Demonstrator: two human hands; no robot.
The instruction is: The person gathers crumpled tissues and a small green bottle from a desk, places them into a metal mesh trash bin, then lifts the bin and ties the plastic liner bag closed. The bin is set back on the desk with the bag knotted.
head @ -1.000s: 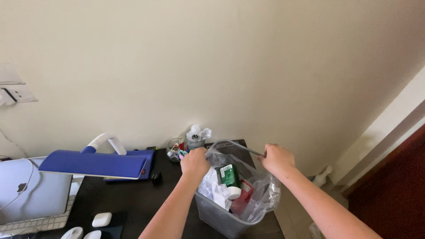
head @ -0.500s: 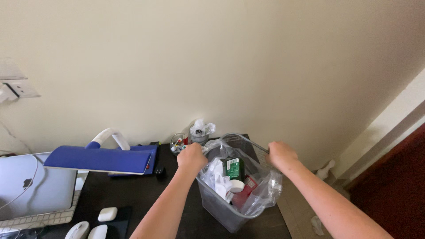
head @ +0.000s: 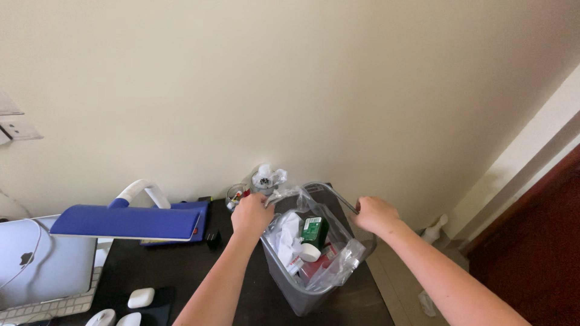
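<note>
A grey plastic waste bin (head: 289,288) stands on the dark desk (head: 157,273), lined with a clear plastic bag (head: 338,265). Inside lie crumpled white paper (head: 285,238), a green carton (head: 315,231) and a red package (head: 314,268). My left hand (head: 251,214) is closed on the bag's edge at the bin's left rim. My right hand (head: 374,214) is closed on the bag and rim at the right side. Both forearms reach in from the bottom of the view.
A blue desk lamp (head: 124,221) with a white neck hangs over the desk's left part. A silver laptop (head: 39,262) sits far left, white earbud cases (head: 140,297) in front. Small glass jars (head: 238,194) stand by the cream wall. A dark red floor (head: 531,265) lies right.
The bin and both hands have shifted slightly left and back on the desk. The bag's right side has sunk lower against the rim. The grips are unchanged.
</note>
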